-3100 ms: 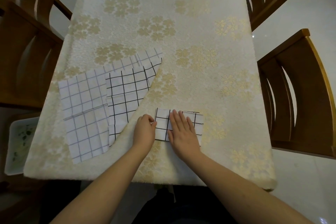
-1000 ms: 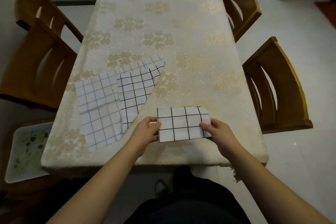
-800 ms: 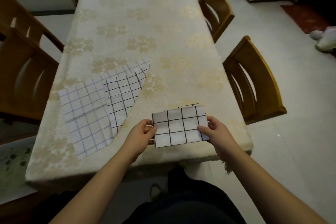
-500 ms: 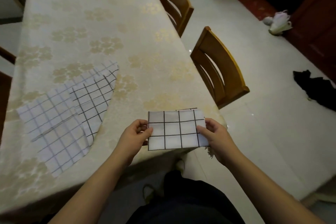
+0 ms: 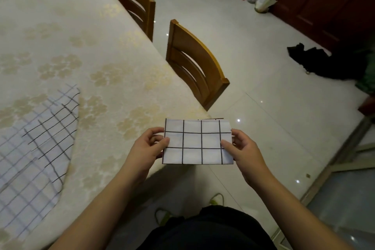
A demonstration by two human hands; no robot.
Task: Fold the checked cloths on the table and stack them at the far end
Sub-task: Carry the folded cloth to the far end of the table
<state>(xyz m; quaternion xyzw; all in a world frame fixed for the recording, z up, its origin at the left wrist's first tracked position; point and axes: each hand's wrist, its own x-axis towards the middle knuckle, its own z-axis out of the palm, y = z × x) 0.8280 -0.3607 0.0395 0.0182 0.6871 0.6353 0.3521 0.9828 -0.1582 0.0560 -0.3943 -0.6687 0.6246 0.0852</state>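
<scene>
Table (image 5: 113, 67) had a cream flowered cover, two unfolded checked cloths (image 5: 36, 148) lying at its left. Left hand (image 5: 146, 148) and right hand (image 5: 243, 152) pinched one folded cloth (image 5: 196, 142) above its corner. Two wooden chairs (image 5: 194, 63), white tile floor (image 5: 263, 107).

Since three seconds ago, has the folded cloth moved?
Yes. The folded cloth was lying on the table; now both hands hold it past the near corner.
</scene>
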